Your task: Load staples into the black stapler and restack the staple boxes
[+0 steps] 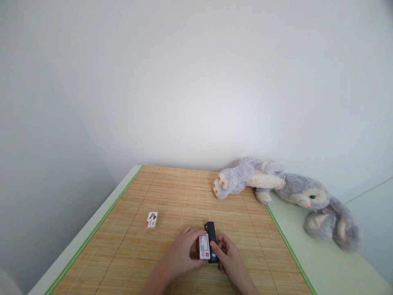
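Note:
Near the front of the mat, my left hand is closed around a small white and red box, thumb at its near end and fingers at its far end. Right beside the box lies a black stapler, pointing away from me. My right hand grips the stapler from the right, thumb on top and fingers curled at its side. The box and stapler are side by side, close together; whether they touch I cannot tell. A smaller white box with a dark picture and red mark lies farther left.
A bamboo mat with green edging covers most of the pale table. A grey plush rabbit lies along the back right, partly on the mat. Behind the table rises a white wall.

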Demonstrator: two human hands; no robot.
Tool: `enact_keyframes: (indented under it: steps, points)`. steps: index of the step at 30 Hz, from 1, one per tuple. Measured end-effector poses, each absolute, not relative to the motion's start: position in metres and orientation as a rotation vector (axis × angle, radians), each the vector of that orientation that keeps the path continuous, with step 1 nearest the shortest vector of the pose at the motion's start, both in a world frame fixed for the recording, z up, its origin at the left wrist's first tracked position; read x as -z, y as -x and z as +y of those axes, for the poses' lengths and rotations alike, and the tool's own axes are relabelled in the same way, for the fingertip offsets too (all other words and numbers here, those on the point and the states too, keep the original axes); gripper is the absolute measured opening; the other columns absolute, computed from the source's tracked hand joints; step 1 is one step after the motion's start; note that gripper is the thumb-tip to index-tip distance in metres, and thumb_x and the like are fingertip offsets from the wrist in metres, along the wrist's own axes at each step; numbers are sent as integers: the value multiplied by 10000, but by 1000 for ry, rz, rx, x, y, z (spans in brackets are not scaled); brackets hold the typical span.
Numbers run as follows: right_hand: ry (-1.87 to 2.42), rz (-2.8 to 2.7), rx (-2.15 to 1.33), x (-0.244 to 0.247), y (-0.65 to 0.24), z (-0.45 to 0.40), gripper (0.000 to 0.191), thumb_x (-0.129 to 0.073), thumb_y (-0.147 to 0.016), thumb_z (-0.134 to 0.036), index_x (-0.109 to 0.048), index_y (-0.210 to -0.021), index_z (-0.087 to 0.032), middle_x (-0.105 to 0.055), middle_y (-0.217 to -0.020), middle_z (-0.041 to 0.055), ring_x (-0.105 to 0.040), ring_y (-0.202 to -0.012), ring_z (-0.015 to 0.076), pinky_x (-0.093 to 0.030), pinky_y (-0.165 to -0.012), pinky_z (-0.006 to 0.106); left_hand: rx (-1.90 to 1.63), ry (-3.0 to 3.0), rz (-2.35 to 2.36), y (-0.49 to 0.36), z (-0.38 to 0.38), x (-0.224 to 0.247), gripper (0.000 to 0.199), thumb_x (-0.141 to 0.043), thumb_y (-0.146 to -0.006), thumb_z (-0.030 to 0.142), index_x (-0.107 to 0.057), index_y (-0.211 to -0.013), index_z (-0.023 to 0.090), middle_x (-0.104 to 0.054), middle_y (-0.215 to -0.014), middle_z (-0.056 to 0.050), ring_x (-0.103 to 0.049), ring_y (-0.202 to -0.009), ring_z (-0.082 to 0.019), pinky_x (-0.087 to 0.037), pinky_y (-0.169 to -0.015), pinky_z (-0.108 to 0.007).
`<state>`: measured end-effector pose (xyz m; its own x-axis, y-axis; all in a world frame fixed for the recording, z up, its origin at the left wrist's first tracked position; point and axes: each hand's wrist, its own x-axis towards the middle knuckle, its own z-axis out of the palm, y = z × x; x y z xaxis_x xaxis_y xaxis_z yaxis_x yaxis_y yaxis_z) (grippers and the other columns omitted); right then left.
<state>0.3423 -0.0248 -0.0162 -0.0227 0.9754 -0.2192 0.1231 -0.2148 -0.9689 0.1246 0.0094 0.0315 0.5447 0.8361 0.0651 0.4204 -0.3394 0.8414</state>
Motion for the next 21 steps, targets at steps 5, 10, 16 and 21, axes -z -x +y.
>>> enact_keyframes:
  steps: [5,10,16,21]
  points:
    - [1502,-1405,-1121,18,-360,-38,696,-731,-834,-573,-540,-1393,-205,-604,-866,-12,-589,-689,158,-494,-639,284,-846,-1922,1278,-86,19,-24,696,-740,-822,557,-547,-1460,359,-549,-1481,-55,-461,-1386,-298,-360,-1189,-465]
    - [1699,-1606,-1046,22,-371,-49,951,-808,-728,-422,-410,-1557,-179,-694,-1135,86,-683,-955,270,-534,-889,384,-1113,-1543,1971,10,49,-11,567,-524,-906,654,-695,-1235,225,-706,-1106,-88,-634,-1052,-314,-486,-1009,-507]
    - [1725,-1685,-1049,3,-349,-40,1020,-815,-647,-317,-392,-1573,-258,-523,-1553,103,-511,-1410,340,-401,-1160,431,-926,-1524,1764,-3,67,1,497,-568,-880,618,-765,-1104,222,-784,-930,-52,-715,-837,-256,-544,-784,-366]
    - [1692,-1705,-1019,-9,-337,-32,812,-781,-671,-274,-550,-1449,-299,-636,-1435,72,-609,-1300,327,-466,-1082,412,-857,-1599,1502,-106,69,8,384,-622,-878,560,-789,-1024,246,-805,-934,-42,-737,-843,-230,-535,-758,-318]
